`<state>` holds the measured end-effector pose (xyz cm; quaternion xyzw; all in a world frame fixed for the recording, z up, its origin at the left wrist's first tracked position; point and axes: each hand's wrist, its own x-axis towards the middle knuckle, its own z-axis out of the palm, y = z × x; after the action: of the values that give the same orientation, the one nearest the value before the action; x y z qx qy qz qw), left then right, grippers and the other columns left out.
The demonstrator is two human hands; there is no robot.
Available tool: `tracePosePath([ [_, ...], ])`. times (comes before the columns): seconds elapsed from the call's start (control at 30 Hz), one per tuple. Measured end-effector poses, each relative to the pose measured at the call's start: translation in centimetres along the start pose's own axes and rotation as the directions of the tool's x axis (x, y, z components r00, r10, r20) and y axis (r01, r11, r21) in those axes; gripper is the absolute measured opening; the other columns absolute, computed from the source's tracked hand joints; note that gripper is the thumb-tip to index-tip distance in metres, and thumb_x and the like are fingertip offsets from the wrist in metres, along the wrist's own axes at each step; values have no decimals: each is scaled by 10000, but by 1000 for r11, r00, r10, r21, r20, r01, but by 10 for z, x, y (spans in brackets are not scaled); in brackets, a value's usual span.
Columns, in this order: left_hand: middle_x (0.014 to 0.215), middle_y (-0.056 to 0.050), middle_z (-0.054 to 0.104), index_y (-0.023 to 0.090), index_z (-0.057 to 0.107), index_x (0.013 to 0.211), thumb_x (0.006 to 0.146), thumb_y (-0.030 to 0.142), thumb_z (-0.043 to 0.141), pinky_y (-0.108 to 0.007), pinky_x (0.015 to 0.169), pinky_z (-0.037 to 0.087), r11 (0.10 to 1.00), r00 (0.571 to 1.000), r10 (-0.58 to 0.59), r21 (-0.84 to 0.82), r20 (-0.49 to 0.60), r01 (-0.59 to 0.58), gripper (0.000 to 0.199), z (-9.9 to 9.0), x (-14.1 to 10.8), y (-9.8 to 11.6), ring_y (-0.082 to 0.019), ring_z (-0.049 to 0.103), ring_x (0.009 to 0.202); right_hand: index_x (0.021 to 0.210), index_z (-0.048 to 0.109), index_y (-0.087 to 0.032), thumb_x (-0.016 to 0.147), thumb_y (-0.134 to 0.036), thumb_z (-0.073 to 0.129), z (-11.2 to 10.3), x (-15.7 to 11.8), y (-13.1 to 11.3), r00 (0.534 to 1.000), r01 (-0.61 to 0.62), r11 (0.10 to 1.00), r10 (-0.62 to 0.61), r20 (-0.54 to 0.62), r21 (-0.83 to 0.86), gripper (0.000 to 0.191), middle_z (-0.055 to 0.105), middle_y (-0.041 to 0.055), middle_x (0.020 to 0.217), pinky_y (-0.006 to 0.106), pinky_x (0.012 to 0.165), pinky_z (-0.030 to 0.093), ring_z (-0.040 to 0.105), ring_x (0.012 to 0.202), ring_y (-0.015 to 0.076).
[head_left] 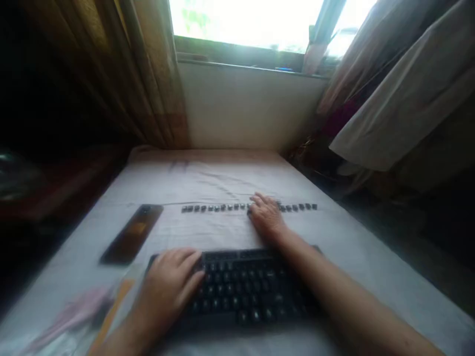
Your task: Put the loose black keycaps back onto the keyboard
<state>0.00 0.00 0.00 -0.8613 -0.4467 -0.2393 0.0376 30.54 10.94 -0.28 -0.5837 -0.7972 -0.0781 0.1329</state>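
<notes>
Head view: part-open right grip (266, 216) seemingly touches keycaps (236, 206).

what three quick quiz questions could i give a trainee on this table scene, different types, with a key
1. Multiple choice: which thing is the left hand at?
A) the curtain
B) the keyboard
C) the window

2. Fill in the blank: seen from the person's side, the dark phone lies to the ____ of the row of small dark pieces.

3. True or false: the right hand reaches farther from the person than the left hand.

Key:
1. B
2. left
3. True; it is at the row of small dark pieces, beyond the keyboard.
</notes>
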Motion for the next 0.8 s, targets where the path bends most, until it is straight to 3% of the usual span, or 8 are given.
tracePosePath([
  [0.3, 1063, -26, 736, 267, 673, 1136, 965, 444, 497, -356, 819, 505, 995, 988, 92, 38, -121, -88, 303, 1, 0, -5, -224, 680, 929, 828, 718, -169, 798, -104, 635, -5, 5, -1, 999, -10, 999, 11, -44, 35, 109, 616, 163, 1343, 516, 1082, 333, 426, 1365, 354],
  [0.47, 1053, -26, 734, 254, 659, 1140, 976, 437, 482, -353, 806, 505, 992, 984, 116, 65, -136, -107, 303, 1, 2, -6, -218, 680, 914, 880, 697, -174, 829, -123, 639, -25, -7, -13, 999, -31, 989, 35, -28, 147, 92, 625, 160, 1320, 510, 1041, 402, 525, 1278, 340],
  [0.57, 1072, -39, 729, 243, 656, 1142, 982, 411, 471, -367, 821, 502, 994, 991, 98, 57, -93, -93, 297, -1, 2, -4, -227, 674, 939, 920, 678, -200, 857, -156, 641, -46, -27, -27, 999, -20, 966, 8, 49, 259, 85, 715, 75, 1096, 325, 860, 527, 683, 977, 201],
  [0.63, 1095, -57, 723, 227, 654, 1157, 979, 405, 474, -387, 838, 498, 994, 994, 86, 67, -70, -81, 309, -1, 1, -2, -242, 668, 960, 919, 671, -217, 855, -167, 654, -61, -41, -38, 993, -16, 939, -26, 119, 343, 83, 719, 5, 903, 241, 721, 533, 681, 760, 133],
  [0.7, 1141, -78, 713, 211, 649, 1179, 971, 406, 485, -423, 876, 484, 992, 994, 90, 100, -64, -84, 329, -1, -1, 2, -265, 657, 999, 905, 673, -210, 835, -139, 670, -72, -52, -47, 973, -65, 882, -48, 227, 467, 100, 703, 5, 874, 237, 698, 519, 660, 747, 136],
  [0.8, 1232, -86, 683, 205, 632, 1220, 963, 364, 499, -473, 965, 437, 981, 988, 141, 143, -58, -132, 330, -2, -3, 12, -282, 628, 1087, 893, 678, -188, 807, -120, 698, -79, -63, -58, 949, -106, 855, -65, 308, 508, 112, 698, 26, 885, 264, 729, 506, 644, 795, 164],
])
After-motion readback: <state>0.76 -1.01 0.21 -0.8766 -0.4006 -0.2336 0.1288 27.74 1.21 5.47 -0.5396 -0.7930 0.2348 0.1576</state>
